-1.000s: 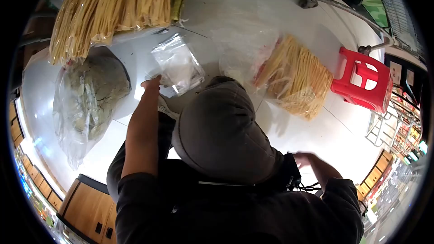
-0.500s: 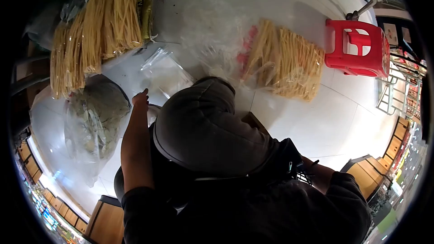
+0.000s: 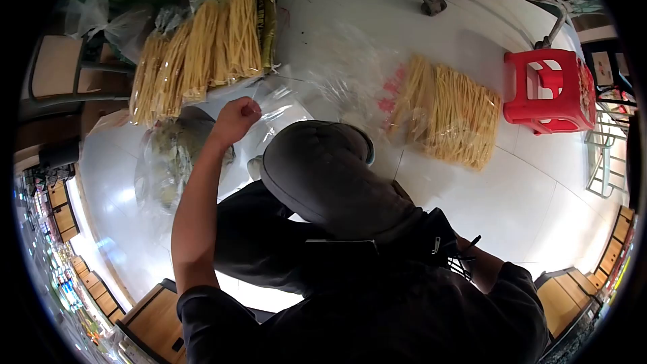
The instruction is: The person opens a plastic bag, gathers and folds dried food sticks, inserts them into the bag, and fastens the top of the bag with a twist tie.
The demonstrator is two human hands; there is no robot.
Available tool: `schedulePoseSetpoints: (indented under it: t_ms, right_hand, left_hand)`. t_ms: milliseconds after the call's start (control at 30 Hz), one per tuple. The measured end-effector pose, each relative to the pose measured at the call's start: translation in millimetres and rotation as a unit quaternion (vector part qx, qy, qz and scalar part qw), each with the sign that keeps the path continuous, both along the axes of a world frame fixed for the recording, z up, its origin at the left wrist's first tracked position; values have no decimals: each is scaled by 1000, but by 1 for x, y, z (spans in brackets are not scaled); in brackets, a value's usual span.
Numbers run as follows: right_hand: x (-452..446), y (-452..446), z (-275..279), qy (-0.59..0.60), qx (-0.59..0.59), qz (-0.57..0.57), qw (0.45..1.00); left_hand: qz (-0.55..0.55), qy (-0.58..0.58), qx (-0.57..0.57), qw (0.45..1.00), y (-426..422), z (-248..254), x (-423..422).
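My left hand (image 3: pixel 239 120) is raised at the near edge of the clear plastic bags (image 3: pixel 278 109), its fingers curled in with nothing visible between them. Up and to the left of it lie bundles of long yellow sticks (image 3: pixel 216 44) in clear wrapping. Below these, a clear bag of grey-green leafy material (image 3: pixel 172 158) rests on the floor, partly behind my left forearm. My right hand is hidden behind the black pouch (image 3: pixel 435 239) at my waist; only the forearm shows.
More yellow sticks (image 3: pixel 461 114) in a clear bag with red print lie right of my bent knee (image 3: pixel 323 168). Beyond them stands a red plastic stool (image 3: pixel 549 91). A metal frame on casters (image 3: pixel 435 5) is at the top, with wooden cabinets (image 3: pixel 151 320) at lower left.
My left hand has risen from beside my foot and its fingers have curled in. My right hand, seen at the pouch a second ago, is now hidden. The view has shifted.
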State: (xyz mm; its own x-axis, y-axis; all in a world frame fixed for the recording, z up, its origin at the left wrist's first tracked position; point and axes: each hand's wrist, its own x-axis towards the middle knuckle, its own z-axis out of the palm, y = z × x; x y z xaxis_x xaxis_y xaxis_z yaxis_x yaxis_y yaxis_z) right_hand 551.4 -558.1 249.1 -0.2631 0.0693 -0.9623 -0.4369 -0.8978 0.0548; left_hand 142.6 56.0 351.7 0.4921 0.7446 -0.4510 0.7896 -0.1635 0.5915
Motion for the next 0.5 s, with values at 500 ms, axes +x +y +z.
schedulePoseSetpoints:
  t_ms: [500]
  right_hand:
    - [-7, 373, 187, -321, 672, 99, 659]
  left_hand:
    - [-23, -668, -260, 697, -114, 210, 51]
